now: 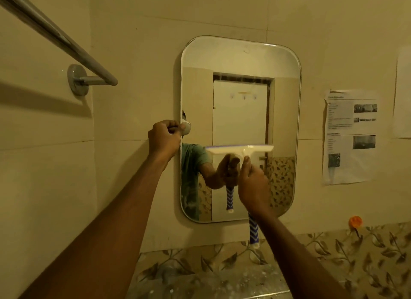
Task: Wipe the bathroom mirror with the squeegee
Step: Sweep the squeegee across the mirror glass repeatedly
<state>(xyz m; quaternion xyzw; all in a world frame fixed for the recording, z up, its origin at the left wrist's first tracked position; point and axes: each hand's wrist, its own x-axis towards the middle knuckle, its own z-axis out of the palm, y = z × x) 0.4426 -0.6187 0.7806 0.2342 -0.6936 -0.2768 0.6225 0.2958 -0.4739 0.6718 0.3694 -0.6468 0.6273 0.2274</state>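
A rounded rectangular mirror hangs on the tiled wall. My right hand grips the squeegee by its blue-and-white handle, whose end sticks out below my wrist. The white blade lies level against the glass, a little below the mirror's middle. My left hand holds the mirror's left edge, fingers curled round the rim at mid-height. My arms and the squeegee are reflected in the glass.
A chrome towel rail juts from the wall at upper left. Printed paper sheets are stuck to the wall on the right. An orange hook sits lower right. Leaf-patterned tiles run below the mirror.
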